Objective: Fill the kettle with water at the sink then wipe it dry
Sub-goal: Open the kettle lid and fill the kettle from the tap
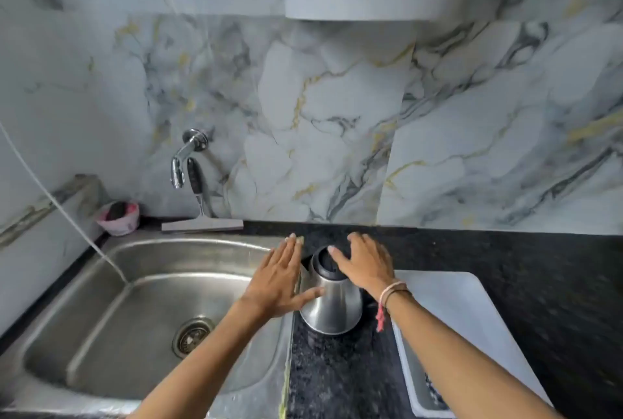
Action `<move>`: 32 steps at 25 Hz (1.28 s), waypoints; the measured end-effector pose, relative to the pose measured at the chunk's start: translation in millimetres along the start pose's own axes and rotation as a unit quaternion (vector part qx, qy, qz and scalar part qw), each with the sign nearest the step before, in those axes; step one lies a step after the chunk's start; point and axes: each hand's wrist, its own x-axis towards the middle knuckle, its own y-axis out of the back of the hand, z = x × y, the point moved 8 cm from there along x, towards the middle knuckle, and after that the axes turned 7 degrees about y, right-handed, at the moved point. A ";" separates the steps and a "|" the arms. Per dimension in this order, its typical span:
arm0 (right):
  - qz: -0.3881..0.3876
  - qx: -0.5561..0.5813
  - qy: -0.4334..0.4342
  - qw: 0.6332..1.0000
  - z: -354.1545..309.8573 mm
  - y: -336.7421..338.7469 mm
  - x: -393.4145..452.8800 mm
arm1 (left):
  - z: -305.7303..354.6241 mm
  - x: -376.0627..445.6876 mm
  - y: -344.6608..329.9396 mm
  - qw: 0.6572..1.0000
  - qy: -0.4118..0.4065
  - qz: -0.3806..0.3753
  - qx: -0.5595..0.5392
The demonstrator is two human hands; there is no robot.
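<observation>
We saw the conical stainless-steel kettle with a black lid [332,304] standing upright on the black speckled stone tabletop [340,374], just to the right of the stainless-steel sink basin [141,310]. The left hand [278,283] lay flat and spread, fingers straight, across the sink's right rim, with its thumb touching the kettle's left side; its grip was open and held nothing. The right hand [365,265] hovered over the kettle's lid with the fingers loosely curled and apart, the fingertips at the lid's edge; that grip was also open, not closed on the kettle. A band of pale and red thread [387,297] circled the right wrist. Just to the right of the kettle sat a white rectangular plastic tray [462,310]. Behind the sink, a chrome tap [183,157] stuck out of the marble-patterned wall, and a black-handled squeegee [200,209] leaned below it. At the sink's back left corner stood a small pink and white cup [119,218], and a thin white hose [67,213] ran down into the basin.
</observation>
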 end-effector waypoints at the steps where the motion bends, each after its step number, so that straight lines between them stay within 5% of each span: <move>1: -0.040 0.001 -0.028 0.999 0.6 -13.7 0.0 | 3.8 3.0 -12.4 1.000 -0.004 -0.013 0.008; 6: -0.072 0.013 -0.036 0.997 -5.8 -26.8 0.6 | 14.7 8.7 -44.9 0.999 0.003 0.001 0.036; 10: -0.079 0.242 -0.063 0.965 23.6 -20.8 8.8 | 13.6 12.1 -45.3 0.998 -0.002 0.021 0.060; 15: -0.158 0.542 -0.024 0.825 50.6 -32.1 7.5 | 15.0 14.4 -44.8 0.997 -0.010 0.022 0.078; 18: -0.215 0.435 -0.006 0.874 47.4 -40.0 1.5 | 16.5 15.0 -44.6 0.996 -0.009 0.024 0.091; 21: 0.001 0.226 0.006 0.974 51.3 -42.6 -4.7 | 19.8 14.3 -41.1 0.995 -0.009 0.040 0.091; 25: 0.177 0.154 0.035 0.972 44.4 -28.9 -7.5 | 22.5 12.1 -40.2 0.994 0.002 0.030 0.104; 32: 0.107 0.102 0.051 0.988 59.7 -36.2 16.8 | 22.2 11.7 -46.8 0.994 0.022 0.017 0.106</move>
